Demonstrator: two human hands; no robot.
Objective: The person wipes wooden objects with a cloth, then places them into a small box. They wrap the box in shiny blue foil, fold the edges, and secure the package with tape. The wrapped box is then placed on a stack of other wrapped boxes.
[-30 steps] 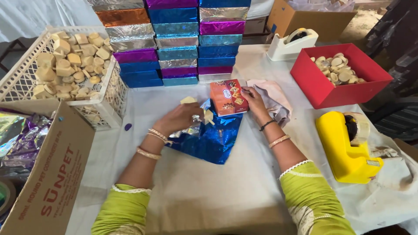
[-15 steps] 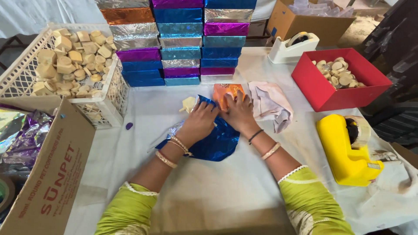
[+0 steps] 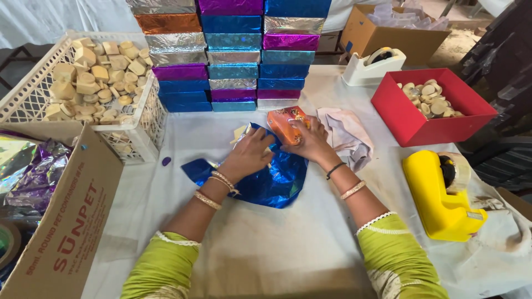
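The left hand [image 3: 252, 152] lies palm down, fingers spread and lightly curled, pressing on a sheet of shiny blue foil wrap [image 3: 265, 180] that is spread, crumpled, on the white-covered table [image 3: 266, 243]; under its fingertips a pale edge of something shows, too hidden to tell what. The right hand [image 3: 311, 143] is closed about the near end of a small orange printed box [image 3: 286, 124], which sits tilted at the far edge of the foil, just right of the left hand's fingers; the two hands almost touch.

Just right of the right hand lies a crumpled pinkish cloth [image 3: 348, 133]; further right stands a red open box [image 3: 431, 106] holding pale round pieces, and nearer than it a yellow tape dispenser [image 3: 440, 195] with its roll at the right. Beyond the red box is a white tape dispenser [image 3: 372, 65], and behind that a brown carton [image 3: 402, 34].

At the far side, straight beyond the hands, rises a stack of foil-wrapped boxes [image 3: 233, 55] in blue, purple, silver and orange. To the left sits a white plastic crate [image 3: 138, 124] heaped with pale blocks; nearer, at the left edge, a brown cardboard box [image 3: 66, 221] holds purple and silvery foil sheets [image 3: 27, 171].
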